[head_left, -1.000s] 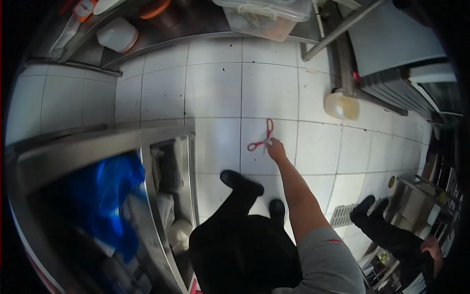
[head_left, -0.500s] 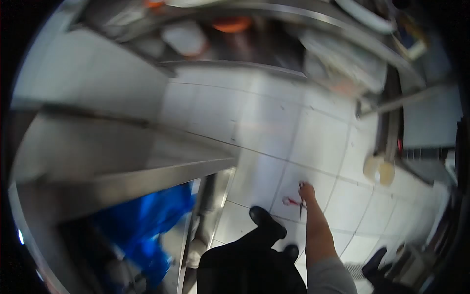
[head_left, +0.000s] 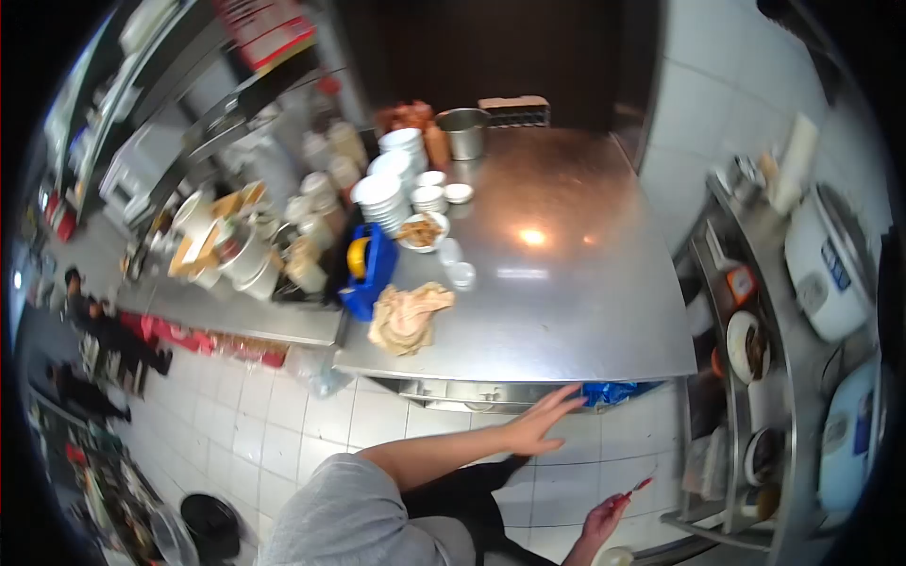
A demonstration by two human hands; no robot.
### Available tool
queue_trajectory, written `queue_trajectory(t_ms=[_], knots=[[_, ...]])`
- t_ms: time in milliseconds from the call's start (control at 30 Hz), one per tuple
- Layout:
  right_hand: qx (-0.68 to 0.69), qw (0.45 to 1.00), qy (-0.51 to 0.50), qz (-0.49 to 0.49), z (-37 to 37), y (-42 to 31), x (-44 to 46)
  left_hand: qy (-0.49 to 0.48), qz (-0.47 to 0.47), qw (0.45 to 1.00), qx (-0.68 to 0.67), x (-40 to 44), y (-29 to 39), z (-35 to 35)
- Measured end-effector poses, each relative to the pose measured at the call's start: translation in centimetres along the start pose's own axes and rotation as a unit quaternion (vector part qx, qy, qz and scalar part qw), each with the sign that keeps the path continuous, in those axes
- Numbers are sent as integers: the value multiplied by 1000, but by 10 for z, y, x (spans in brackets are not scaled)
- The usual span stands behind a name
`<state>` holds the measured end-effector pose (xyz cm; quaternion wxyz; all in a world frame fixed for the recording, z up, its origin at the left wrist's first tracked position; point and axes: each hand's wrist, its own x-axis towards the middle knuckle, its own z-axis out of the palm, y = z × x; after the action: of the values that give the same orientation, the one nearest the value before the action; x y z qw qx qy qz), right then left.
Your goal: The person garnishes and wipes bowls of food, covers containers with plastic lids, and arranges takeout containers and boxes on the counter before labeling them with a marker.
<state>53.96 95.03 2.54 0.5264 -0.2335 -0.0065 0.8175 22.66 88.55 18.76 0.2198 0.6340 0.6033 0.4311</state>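
My left hand (head_left: 540, 423) is stretched out with its fingers spread, just off the front edge of the steel table (head_left: 566, 321). Nothing is in it. A blue plastic bag (head_left: 609, 392) shows beneath the table edge beside its fingertips. Lower down, at the right, my right hand (head_left: 596, 524) is closed on red-handled scissors (head_left: 642, 485); a handle loop sticks out past the fingers, and the rest is hard to make out. On the table lie a crumpled tan cloth (head_left: 411, 318) and a blue tape dispenser (head_left: 371, 271).
Stacked white bowls (head_left: 380, 201), a bowl of brown food (head_left: 422, 232) and a metal pot (head_left: 464, 134) stand on the table's left and back. Shelving (head_left: 731, 311) with large white cookers (head_left: 826, 264) lines the right. A black bucket (head_left: 209, 526) sits on the tiled floor; people are far left.
My view has swung from the floor up to the steel table. My left hand has come into view, spread open. The scissors are still in my right hand.
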Motion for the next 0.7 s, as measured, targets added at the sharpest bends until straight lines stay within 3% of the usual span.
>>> queue_trajectory(t_ms=[33,67,100,133,167,200,233,267,333,367,433,533,633,700], knots=[[18,998,-34,45,50,13,-10,2,-21,999,-24,-48,5,-7],[-54,995,-45,64,80,26,-10,0,-35,999,3,-102,-4,-8],[-123,988,-55,80,104,43,-9,-52,-147,988,7,-161,-17,-5],[-179,974,-98,99,134,60,-10,-84,-188,978,36,-215,-15,-16],[-232,957,-136,112,165,78,-10,-101,-198,972,75,-304,-83,13],[-265,954,-102,101,197,100,-8,-217,-360,905,62,-332,-47,-30],[-295,949,-69,89,219,123,-4,-233,-540,808,42,-404,-88,-28],[-331,938,-72,67,226,143,12,-220,-621,742,124,-474,-106,-32],[-385,919,-80,39,253,186,34,-72,-814,568,98,-550,-94,-71],[-439,895,-83,4,259,206,44,53,-835,540,91,-565,-62,-95],[-465,879,-105,-13,259,239,72,151,-826,539,65,-609,-53,-117],[-748,615,-157,-192,228,277,152,244,-733,628,91,-648,-48,-118],[-767,458,-126,-432,283,333,43,298,-695,655,19,-645,-41,-120],[-690,532,-257,-419,291,375,-8,265,-687,677,24,-660,-54,-93]])
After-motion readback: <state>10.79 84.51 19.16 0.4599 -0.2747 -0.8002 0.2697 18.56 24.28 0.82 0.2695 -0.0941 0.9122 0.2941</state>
